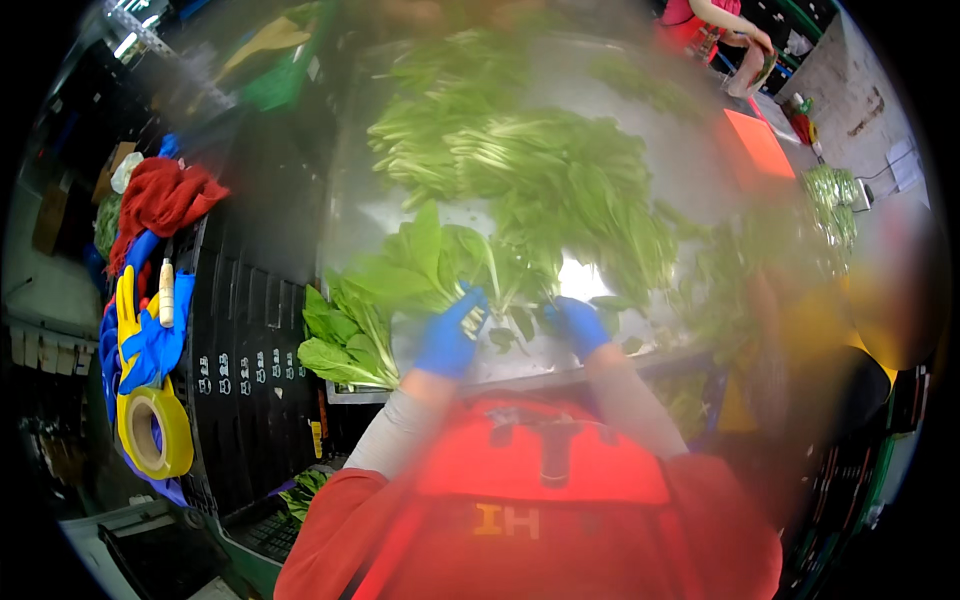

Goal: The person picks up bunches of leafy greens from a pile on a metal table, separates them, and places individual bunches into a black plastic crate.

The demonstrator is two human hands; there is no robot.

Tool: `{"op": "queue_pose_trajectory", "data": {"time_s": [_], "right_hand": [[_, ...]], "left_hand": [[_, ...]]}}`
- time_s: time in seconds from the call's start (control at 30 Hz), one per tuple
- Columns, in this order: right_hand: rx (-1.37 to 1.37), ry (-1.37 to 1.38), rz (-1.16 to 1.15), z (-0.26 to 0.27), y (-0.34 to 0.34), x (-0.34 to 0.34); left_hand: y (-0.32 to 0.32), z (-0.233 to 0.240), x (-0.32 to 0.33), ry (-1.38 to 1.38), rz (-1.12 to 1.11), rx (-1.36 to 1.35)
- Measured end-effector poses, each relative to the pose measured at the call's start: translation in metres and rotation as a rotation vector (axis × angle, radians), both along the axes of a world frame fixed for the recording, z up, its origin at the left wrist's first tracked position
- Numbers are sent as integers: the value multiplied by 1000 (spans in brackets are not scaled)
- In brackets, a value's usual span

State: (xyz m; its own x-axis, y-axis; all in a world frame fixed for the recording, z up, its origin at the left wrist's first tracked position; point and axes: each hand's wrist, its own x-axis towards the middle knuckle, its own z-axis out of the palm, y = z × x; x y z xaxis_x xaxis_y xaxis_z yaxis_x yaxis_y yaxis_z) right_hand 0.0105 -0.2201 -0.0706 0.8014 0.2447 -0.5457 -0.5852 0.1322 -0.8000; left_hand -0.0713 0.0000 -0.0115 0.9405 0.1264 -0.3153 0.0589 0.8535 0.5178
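Observation:
My left hand (452, 337), in a blue glove, is closed around the pale stems of a bunch of leafy greens (420, 251). Its broad leaves fan out away from me. My right hand (581, 328), also gloved in blue, has its fingertips down among stalks at the near edge of the pile; blur hides whether it grips one. Both hands are over a metal tabletop (499, 367). A large heap of leafy greens (555, 157) spreads beyond them, stems mostly towards the left. Loose leaves (517, 324) lie between my hands. More greens (352, 337) rest left of my left hand.
Black plastic crates (251, 322) stand along the left, with yellow tape (157, 433), a wooden-handled tool (166, 292), gloves (154, 349) and a red cloth (165, 199) on top. At upper right, another person's arm (731, 19) holds a bag. Haze blurs the right side.

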Motion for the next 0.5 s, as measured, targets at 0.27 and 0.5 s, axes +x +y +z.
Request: {"op": "queue_pose_trajectory", "data": {"time_s": [0.27,0.5], "right_hand": [[48,-115,18,54,26,-22],[-29,-436,-25,74,35,-29]], "left_hand": [[-3,-12,7,143,-120,-349],[-13,12,13,210,-18,184]]}}
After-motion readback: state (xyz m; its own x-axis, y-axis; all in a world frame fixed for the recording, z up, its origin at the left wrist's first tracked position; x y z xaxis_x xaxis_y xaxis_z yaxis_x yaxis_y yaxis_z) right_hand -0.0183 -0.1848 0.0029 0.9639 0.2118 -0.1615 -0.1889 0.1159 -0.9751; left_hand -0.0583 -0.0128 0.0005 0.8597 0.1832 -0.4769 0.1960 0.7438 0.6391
